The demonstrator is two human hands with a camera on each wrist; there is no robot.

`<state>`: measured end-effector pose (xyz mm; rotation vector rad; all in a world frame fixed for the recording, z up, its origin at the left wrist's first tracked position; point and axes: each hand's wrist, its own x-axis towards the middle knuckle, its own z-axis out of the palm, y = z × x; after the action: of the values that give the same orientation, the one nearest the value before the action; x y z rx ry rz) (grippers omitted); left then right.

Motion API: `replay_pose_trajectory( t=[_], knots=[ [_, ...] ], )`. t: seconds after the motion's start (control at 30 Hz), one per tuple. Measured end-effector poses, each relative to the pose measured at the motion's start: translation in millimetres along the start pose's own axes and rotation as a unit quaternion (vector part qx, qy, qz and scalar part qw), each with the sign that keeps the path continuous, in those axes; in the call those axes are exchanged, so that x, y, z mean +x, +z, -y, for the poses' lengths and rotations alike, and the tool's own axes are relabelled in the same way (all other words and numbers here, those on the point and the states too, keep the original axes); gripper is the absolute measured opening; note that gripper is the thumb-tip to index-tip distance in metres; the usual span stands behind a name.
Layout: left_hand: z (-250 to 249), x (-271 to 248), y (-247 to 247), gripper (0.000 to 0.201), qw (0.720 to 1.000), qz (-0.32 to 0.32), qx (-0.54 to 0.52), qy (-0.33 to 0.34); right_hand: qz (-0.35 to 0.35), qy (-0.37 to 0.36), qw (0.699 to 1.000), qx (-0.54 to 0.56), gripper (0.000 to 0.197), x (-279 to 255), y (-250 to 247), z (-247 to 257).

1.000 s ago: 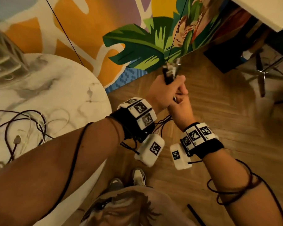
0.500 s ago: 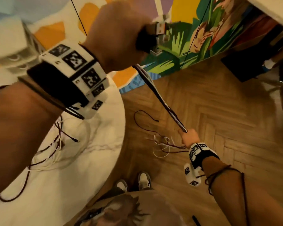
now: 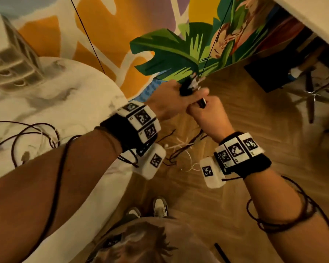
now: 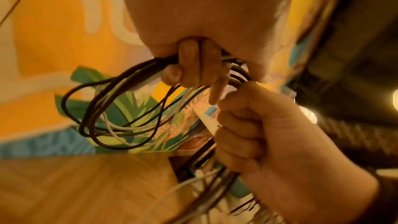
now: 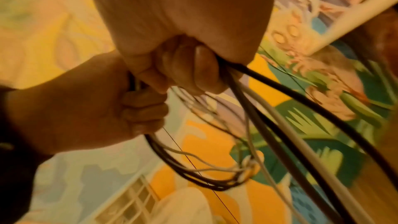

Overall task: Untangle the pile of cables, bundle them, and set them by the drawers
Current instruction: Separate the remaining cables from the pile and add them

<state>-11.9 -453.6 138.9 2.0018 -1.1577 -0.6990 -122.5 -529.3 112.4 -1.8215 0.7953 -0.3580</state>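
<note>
my left hand [image 3: 167,103] and right hand [image 3: 207,114] are touching, held out over the wood floor [image 3: 254,149] past the marble table [image 3: 68,103] edge. both fists clenched around the same bunch of cables [image 4: 120,111], black and white mixed. left wrist view: loops hang out of my left fist, right fist just below it on the strands. connector ends [image 3: 193,82] stick up above my left hand. loose tails dangle toward the floor under my wrists. more cables [image 3: 27,137] lie on the table. drawers [image 3: 10,59] sit at the table's far left, well apart.
</note>
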Motion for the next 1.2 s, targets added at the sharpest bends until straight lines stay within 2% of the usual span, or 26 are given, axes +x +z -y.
replay_pose_trajectory(
  t=[0.1,0.2,0.3,0.4,0.47,0.57,0.67,0.73,0.83,0.9,0.97,1.03,1.1,1.17,1.2],
  knots=[
    [-21.4,8.4,0.6,0.039,0.991,-0.035,-0.127,-0.005,0.003,-0.055,0.998,0.016,0.027,-3.7,-7.1,21.0],
    [-34.6,10.8,-0.1,0.026,0.986,-0.077,-0.148,0.023,-0.013,-0.046,0.996,0.073,0.024,-1.0,-2.1,9.9],
    [-38.9,10.2,-12.8,0.038,0.985,-0.104,-0.116,0.078,0.010,0.019,0.998,0.062,0.024,-4.7,12.1,-31.7],
    [-44.5,11.2,-41.8,0.035,0.978,-0.129,-0.102,0.126,0.017,0.109,0.994,0.010,0.040,-8.7,20.1,-92.9],
    [-45.3,11.5,-58.2,0.034,0.977,-0.143,-0.061,0.145,0.014,0.161,0.987,-0.022,0.040,-8.4,20.7,-123.2],
    [-40.6,12.1,-68.3,0.035,0.970,-0.178,-0.057,0.153,0.051,0.228,0.967,-0.102,0.028,-7.9,22.9,-149.9],
    [-34.0,6.0,-68.2,0.041,0.974,-0.166,-0.052,0.148,0.065,0.283,0.948,-0.130,0.037,-6.2,29.7,-161.4],
    [-30.6,4.2,-70.1,0.039,0.975,-0.162,-0.049,0.147,0.043,0.301,0.946,-0.111,0.040,0.4,32.8,-159.5],
    [-31.5,9.4,-83.0,0.013,0.964,-0.208,-0.053,0.159,-0.068,0.247,0.965,-0.061,0.032,19.7,25.8,-145.7],
    [-34.0,13.2,-93.0,0.011,0.952,-0.251,-0.053,0.170,-0.119,0.182,0.975,-0.030,0.021,34.0,18.7,-129.1],
    [-34.0,16.8,-99.5,0.014,0.938,-0.283,-0.061,0.189,-0.159,0.123,0.979,0.026,0.047,46.2,14.2,-113.2],
    [-35.0,17.6,-103.5,0.011,0.932,-0.291,-0.074,0.204,-0.193,0.103,0.973,0.075,0.058,52.9,11.7,-106.9],
    [-37.5,16.1,-102.7,0.011,0.931,-0.293,-0.074,0.207,-0.189,0.113,0.975,0.041,0.047,50.8,13.2,-114.8],
    [-37.5,15.6,-93.6,0.015,0.937,-0.277,-0.067,0.203,-0.114,0.130,0.980,-0.096,0.023,40.3,17.7,-134.5],
    [-35.6,14.4,-85.8,0.018,0.941,-0.264,-0.072,0.198,-0.060,0.137,0.973,-0.178,0.014,33.1,19.3,-143.6]
  ],
)
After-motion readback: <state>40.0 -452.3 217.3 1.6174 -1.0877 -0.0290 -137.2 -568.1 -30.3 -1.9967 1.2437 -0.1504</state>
